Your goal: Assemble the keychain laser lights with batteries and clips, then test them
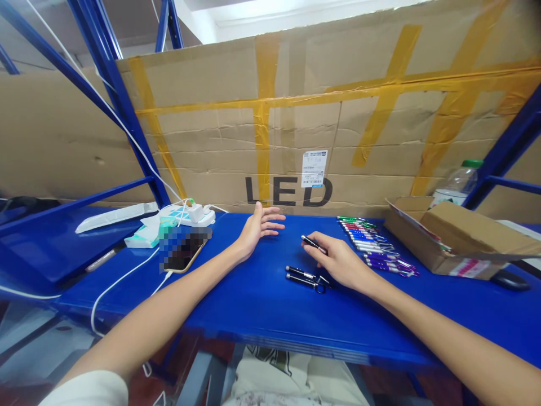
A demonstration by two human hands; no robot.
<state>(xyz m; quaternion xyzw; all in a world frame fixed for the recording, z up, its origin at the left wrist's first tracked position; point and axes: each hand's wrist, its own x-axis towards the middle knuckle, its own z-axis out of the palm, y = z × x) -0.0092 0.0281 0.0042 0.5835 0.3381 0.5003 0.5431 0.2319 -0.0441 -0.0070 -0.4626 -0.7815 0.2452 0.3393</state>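
My right hand (338, 260) rests on the blue table (262, 304) and pinches a small black pen-shaped tool (313, 243) between thumb and fingers. Two more black pen-shaped tools (303, 277) lie side by side just left of that hand. My left hand (260, 225) hovers over the table with its fingers spread and nothing in it. Right of my right hand, a row of several coloured pen-shaped tools (372, 243) lies in green, red, blue, silver and purple.
A phone (183, 254) on a white cable lies left of my left hand, beside a power strip (186, 214) and a tissue pack (146, 234). An open cardboard box (456, 237) and a plastic bottle (459, 180) stand at the right. A taped cardboard wall (296, 129) backs the table.
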